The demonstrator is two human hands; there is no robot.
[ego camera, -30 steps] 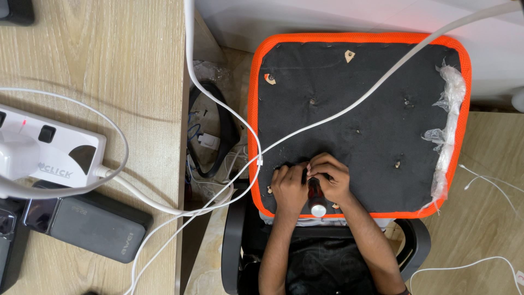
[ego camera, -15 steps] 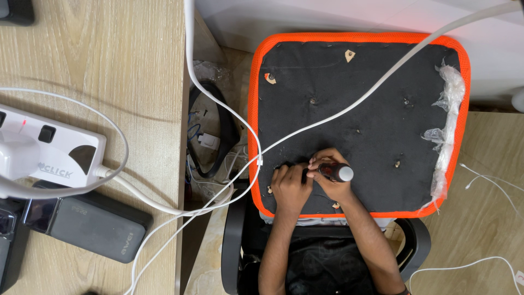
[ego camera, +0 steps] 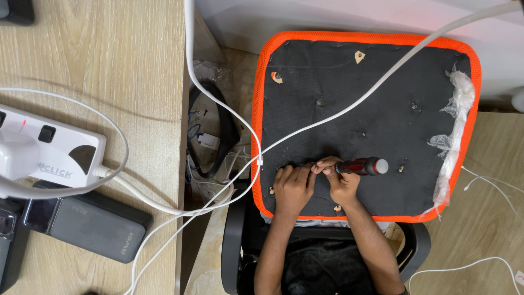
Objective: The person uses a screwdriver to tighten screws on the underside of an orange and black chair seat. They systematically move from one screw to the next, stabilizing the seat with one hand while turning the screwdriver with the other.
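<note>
Orange-edged seat (ego camera: 284,43), hands (ego camera: 316,183) near rim.

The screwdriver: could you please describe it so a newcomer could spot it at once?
Find the black cushion panel with the orange rim. Near its lower edge the right hand holds the screwdriver lying sideways. Its red-and-black handle with a grey end cap sets it apart from the white cable above.

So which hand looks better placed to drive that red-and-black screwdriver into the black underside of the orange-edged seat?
Probably the right hand: it already grips the red-and-black screwdriver, which lies nearly flat on the black seat underside. The left hand holds no tool; its fingertips rest beside the tip, better suited to steadying.
</note>
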